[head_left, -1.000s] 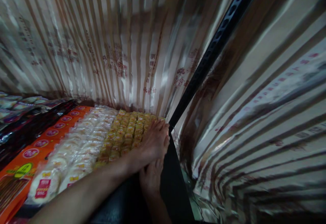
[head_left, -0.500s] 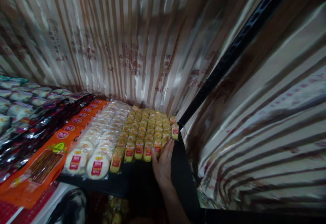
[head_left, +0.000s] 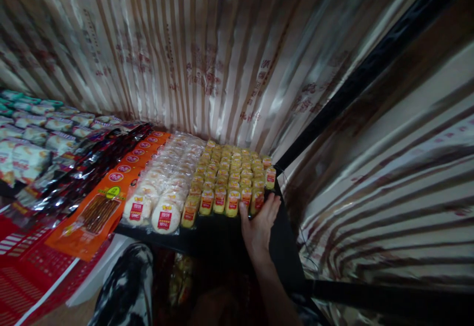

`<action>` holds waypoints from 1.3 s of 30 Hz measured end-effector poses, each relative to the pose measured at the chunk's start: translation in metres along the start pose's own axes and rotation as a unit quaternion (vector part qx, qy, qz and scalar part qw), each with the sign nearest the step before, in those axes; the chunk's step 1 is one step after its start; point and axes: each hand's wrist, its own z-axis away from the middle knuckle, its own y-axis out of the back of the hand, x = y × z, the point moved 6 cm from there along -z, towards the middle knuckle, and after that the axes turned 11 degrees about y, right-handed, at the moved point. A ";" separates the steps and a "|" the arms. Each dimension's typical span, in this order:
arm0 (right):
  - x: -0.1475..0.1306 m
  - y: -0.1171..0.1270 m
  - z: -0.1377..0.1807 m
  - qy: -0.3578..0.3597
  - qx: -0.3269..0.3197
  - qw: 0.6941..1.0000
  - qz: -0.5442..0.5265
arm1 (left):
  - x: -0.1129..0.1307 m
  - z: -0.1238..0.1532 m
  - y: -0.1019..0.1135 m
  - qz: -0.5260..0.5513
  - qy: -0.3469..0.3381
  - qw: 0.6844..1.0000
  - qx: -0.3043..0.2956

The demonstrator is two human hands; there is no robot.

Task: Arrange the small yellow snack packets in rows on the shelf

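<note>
My right hand (head_left: 259,224) lies on the front of a black shelf (head_left: 218,239). Its fingers are spread, and the fingertips touch the front row of small yellow snack packets (head_left: 229,180). These packets stand in several tight rows with red labels facing me. The hand holds nothing. Left of them lie rows of round white snacks in clear wrappers (head_left: 166,187). My left hand is out of view.
Orange snack packs (head_left: 111,192), dark glossy packs (head_left: 81,168) and pale bags (head_left: 25,153) fill the shelf to the left. A shiny striped foil sheet (head_left: 185,44) hangs behind and to the right. A black perforated post (head_left: 370,64) rises at the right. Black-and-white patterned cloth (head_left: 126,286) shows below.
My left arm, which reached across onto the yellow packets, has pulled back out of view. The right hand has moved up to the front row. The view has drawn back and turned left.
</note>
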 end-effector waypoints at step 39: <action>-0.069 -0.034 0.028 0.184 -0.192 0.946 -0.183 | -0.035 -0.043 0.093 0.077 0.057 0.929 0.358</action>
